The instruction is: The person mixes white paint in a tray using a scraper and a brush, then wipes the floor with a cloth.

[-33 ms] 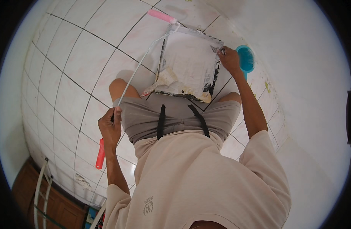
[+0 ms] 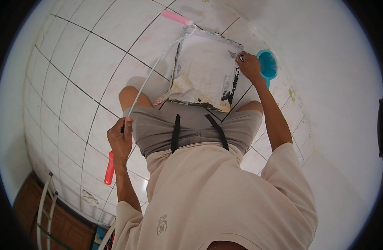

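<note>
My left hand (image 2: 121, 135) is closed around the thin rod of a paint roller (image 2: 151, 71). Its red handle shows below my wrist, and the pink roller sleeve is at the far end, beyond the tray's upper left corner. A square paint tray (image 2: 206, 68), smeared with white paint and blackened at its rim, lies on the floor between my knees. At the tray's right edge, my right hand (image 2: 249, 66) has its fingers bent together. A small dark thing shows at those fingertips, too small to make out.
A turquoise dipper (image 2: 267, 64) stands on the floor just right of my right hand, near the white wall (image 2: 345, 104). Something off-white and crumpled (image 2: 181, 84) lies in the tray's near left corner. A metal ladder (image 2: 42, 208) and a brown door (image 2: 68, 221) are at lower left.
My right hand has shifted very slightly left and down along the tray's right edge. My left hand and the roller look the same.
</note>
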Demonstrator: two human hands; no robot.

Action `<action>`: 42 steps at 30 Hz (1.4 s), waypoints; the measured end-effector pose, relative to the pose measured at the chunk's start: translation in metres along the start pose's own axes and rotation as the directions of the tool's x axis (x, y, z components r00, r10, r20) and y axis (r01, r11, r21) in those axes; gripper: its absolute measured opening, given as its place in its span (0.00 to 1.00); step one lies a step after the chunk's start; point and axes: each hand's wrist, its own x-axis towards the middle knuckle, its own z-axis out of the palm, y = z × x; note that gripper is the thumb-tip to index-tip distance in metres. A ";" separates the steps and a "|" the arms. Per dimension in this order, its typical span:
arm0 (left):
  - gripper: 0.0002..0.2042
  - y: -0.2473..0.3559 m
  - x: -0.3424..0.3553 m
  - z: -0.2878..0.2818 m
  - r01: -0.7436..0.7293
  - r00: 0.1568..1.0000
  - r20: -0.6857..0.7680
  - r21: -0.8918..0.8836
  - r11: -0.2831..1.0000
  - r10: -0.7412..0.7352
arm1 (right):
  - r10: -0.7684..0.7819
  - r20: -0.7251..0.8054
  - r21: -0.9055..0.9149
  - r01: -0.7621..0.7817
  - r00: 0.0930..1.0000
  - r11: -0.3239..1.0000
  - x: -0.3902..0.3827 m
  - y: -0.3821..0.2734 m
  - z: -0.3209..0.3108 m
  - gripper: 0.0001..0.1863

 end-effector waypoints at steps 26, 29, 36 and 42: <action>0.19 0.000 -0.001 0.001 0.027 0.999 0.020 -0.016 1.000 -0.026 | 0.125 -0.065 0.023 -0.124 0.990 0.992 0.009 -0.007 0.006 0.15; 0.19 -0.001 0.000 0.003 0.004 1.000 0.009 -0.040 0.999 -0.004 | 0.163 -0.061 0.027 -0.162 0.985 0.986 0.014 -0.003 0.005 0.16; 0.18 -0.002 0.001 0.003 -0.001 1.000 0.001 -0.021 1.000 0.001 | 0.134 -0.057 0.042 -0.132 0.989 0.990 0.022 -0.003 0.000 0.16; 0.18 -0.004 0.001 0.003 0.007 1.000 0.000 -0.030 1.000 -0.007 | 0.045 0.069 0.127 -0.053 0.997 0.990 0.024 -0.016 0.005 0.15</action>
